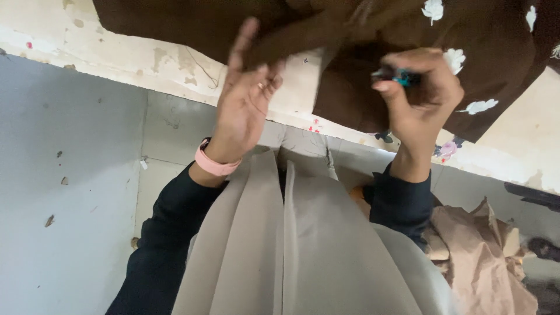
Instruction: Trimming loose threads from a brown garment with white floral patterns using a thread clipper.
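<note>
Brown floral-printed fabric (490, 64) is lying on the worn cream table (146, 61), its edge being pinched by the left hand (248, 102), fingers spread above. The right hand (423, 96) is closing around a small teal tool (402, 77) against the cloth. A pink wristband (214, 163) is circling the left wrist.

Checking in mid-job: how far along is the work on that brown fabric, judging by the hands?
Done: nothing finished shows. In hand: the left hand pinches an edge of the brown fabric with white motifs on the table; the right hand grips a small teal tool against it. Left: cannot tell; most of the fabric runs out of frame.
</note>
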